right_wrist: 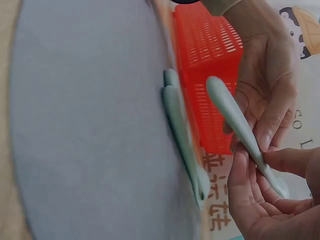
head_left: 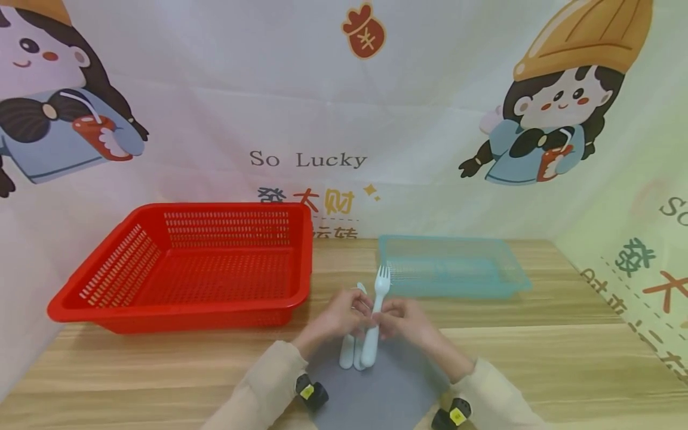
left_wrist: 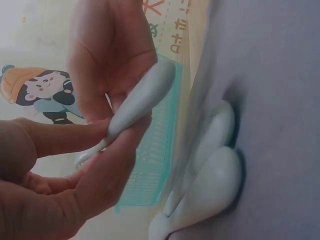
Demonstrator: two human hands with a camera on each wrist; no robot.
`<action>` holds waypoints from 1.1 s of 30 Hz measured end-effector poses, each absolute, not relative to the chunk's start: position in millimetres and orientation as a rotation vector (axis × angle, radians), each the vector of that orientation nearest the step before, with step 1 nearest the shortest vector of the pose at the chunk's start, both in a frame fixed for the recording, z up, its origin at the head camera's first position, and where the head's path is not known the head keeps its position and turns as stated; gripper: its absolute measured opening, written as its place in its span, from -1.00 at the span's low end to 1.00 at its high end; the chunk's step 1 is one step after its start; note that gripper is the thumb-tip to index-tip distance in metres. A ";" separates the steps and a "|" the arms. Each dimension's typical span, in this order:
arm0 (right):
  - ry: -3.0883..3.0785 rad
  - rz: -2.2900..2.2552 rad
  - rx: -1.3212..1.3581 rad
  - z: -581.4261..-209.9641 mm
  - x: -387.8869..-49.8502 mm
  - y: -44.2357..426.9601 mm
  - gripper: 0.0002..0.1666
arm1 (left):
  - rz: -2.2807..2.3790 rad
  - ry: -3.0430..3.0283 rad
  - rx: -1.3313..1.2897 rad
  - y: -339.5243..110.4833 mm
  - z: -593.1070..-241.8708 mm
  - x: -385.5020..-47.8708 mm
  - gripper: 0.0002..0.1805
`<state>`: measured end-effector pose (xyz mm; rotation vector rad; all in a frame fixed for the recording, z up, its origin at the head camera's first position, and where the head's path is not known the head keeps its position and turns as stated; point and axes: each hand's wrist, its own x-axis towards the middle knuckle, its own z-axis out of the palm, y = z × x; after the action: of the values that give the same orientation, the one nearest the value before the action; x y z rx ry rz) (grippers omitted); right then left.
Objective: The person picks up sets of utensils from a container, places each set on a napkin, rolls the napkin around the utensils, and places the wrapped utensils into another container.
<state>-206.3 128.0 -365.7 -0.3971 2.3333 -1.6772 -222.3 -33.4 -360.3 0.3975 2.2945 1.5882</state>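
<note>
A pale blue-green fork (head_left: 382, 283) is held up at a slant, tines away from the person. My left hand (head_left: 344, 313) pinches it near the neck, between thumb and fingers. From the other side my right hand (head_left: 405, 318) also grips the fork, its thumb and fingertips close to the left ones. Below them, two more pale utensils (left_wrist: 207, 187) lie side by side on a grey mat (head_left: 381, 388), their handles toward the person. The hands partly cover these utensils in the head view, so their kinds are hard to tell.
A large red plastic basket (head_left: 226, 307) stands on the wooden table (head_left: 134, 376) to the left. At the back right is a translucent teal tray (head_left: 457, 289). A printed cloth (head_left: 301, 107) hangs behind the table.
</note>
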 end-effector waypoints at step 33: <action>2.450 -1.397 -0.099 -382.8 -225.0 110.8 -0.87 | 0.781 2.727 0.543 -42.6 -363.6 -214.2 -0.69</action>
<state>-225.0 110.8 -382.8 -0.0987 2.4498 -1.3971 -214.2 -42.6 -363.6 0.5435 2.7274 0.7808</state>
